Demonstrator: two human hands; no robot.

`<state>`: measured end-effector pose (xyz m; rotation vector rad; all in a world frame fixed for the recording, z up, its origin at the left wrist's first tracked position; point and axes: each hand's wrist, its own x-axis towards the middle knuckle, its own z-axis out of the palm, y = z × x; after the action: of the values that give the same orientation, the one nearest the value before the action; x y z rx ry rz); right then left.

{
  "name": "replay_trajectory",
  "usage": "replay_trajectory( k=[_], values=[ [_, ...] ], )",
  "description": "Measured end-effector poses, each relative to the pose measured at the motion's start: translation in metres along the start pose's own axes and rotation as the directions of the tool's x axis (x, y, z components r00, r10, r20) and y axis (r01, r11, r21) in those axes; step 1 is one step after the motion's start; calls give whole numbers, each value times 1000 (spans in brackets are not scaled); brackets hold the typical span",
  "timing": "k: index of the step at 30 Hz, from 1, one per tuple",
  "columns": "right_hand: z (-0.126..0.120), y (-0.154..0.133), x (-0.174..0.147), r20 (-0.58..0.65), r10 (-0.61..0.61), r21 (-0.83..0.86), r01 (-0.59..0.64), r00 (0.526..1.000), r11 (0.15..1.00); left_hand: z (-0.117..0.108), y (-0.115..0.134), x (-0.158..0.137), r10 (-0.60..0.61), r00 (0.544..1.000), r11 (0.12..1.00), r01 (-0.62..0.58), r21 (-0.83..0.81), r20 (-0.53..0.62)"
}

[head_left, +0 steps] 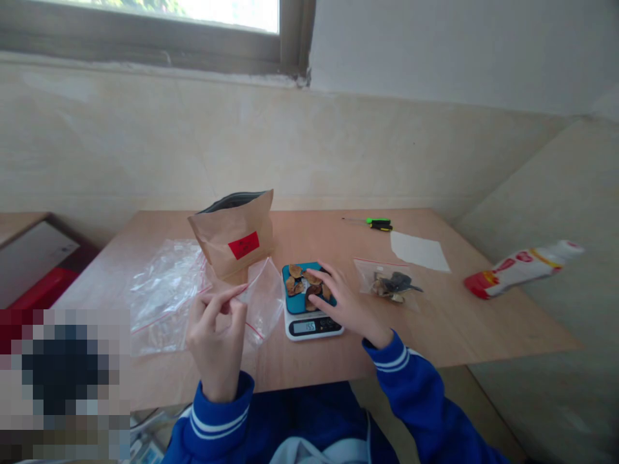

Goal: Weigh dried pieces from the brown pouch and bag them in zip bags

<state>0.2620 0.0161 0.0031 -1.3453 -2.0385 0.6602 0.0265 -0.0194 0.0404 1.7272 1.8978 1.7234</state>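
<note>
A: Left hand?
B: Left hand [217, 328], one, bare, blue sleeve with white cuff stripes. Grip: thumb and forefinger together, clamped on the upper edge of a clear plastic zip bag with a red seal line [264, 299], left of centre on the pale wood-grain table [435, 322].
A: Right hand?
B: Right hand [338, 293], one, bare, matching sleeve. Grip: fingers apart, over the dried brown curled slices [293, 285]. Whether the fingertips touch them, cannot tell.
A: Location of the slices?
B: On the blue top of a white kitchen scale [300, 316], mid-table, towards the near edge. Its lit display [304, 327] appears to read 155.
A: Left part of the table?
B: One brown paper pouch, standing, mouth gaping, dark lining [217, 232], near the far edge; red label [244, 245] on its front, writing too small to read. One heap of clear plastic bags [167, 290], along the left edge.
A: Right part?
B: One clear zip bag of dark dried pieces [396, 283], just beside the right hand. Two slim tools, green-and-black and yellow-and-black handles [382, 227], near the far edge. One white paper sheet [420, 251], towards the far right corner. One white-and-red plastic bottle [522, 267], by the right edge; upright or lying, cannot tell.
</note>
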Motion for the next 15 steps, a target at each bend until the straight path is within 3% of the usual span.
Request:
replay_trajectory(
  k=[4, 7, 10, 15],
  values=[
    [5, 35, 21, 147, 33, -154, -10, 989, 988, 9, -8, 2, -36, 999, 999, 36, 28, 27],
    [7, 50, 32, 225, -67, -177, 108, 972, 978, 14, -14, 2, -44, 999, 998, 43, 45, 20],
    [8, 57, 36, 175, -178, -201, 212, 968, 956, 22, -19, 2, -73, 996, 997, 74, -12, 49],
    [11, 64, 36, 99, -243, -254, 260, 965, 932, 36, -22, 2, -177, 977, 974, 192, -119, 121]
  ],
)
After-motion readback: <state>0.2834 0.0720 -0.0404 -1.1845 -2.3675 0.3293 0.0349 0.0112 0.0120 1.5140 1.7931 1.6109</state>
